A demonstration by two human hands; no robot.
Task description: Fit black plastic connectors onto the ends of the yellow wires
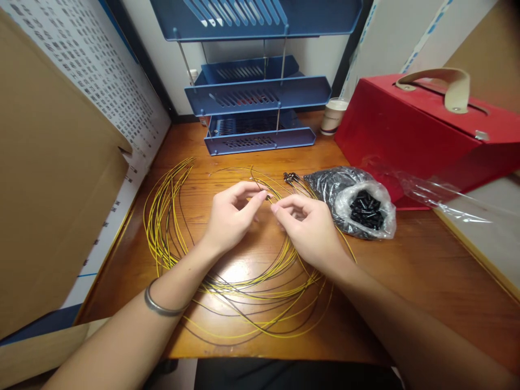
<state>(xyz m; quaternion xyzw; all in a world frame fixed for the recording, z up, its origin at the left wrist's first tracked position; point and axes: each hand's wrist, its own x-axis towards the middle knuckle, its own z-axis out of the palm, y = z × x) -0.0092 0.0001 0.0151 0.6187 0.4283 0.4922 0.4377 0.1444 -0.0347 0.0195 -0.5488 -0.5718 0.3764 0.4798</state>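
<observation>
My left hand (233, 216) pinches a small black sleeve (267, 198) between thumb and forefinger. Close beside it, fingertips almost touching, my right hand (311, 225) is closed on a thin yellow wire, partly hidden by the fingers. Beneath both hands spreads a loose coil of yellow and black wires (260, 295), its left bundle (162, 216) looping up the table. Several wire ends with dark metal-tipped connectors (290, 177) lie beyond my right hand. To the right, an open plastic bag (343, 187) holds many small black sleeves (366, 210).
Blue stacked letter trays (260, 95) stand at the back of the wooden table (406, 276). A paper cup (333, 116) is beside a red box (390, 141) with a beige handle. Cardboard (52, 179) borders the left side. Clear plastic film (442, 197) hangs near the box.
</observation>
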